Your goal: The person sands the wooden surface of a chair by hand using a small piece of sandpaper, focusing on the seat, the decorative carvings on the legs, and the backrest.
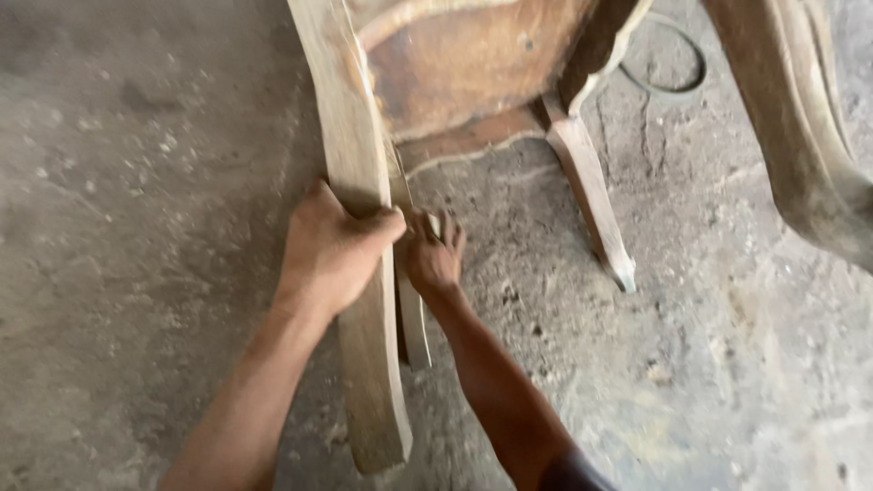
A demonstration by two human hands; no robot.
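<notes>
Both hands (332, 250) on bare wooden chair leg (364, 300)

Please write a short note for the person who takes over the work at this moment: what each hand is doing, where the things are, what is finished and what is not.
Left hand: grip closed around the long curved wooden leg of the chair frame, thumb over its front edge.
Right hand: fingers pressed on the narrower wooden strip just behind that leg; the blur hides whether it holds a tool.
Things: the unfinished wooden chair frame stands on the concrete floor; its second leg is free to the right.
Done: the frame is steadied.
Left: both hands are on the leg, so work there is not finished.
</notes>
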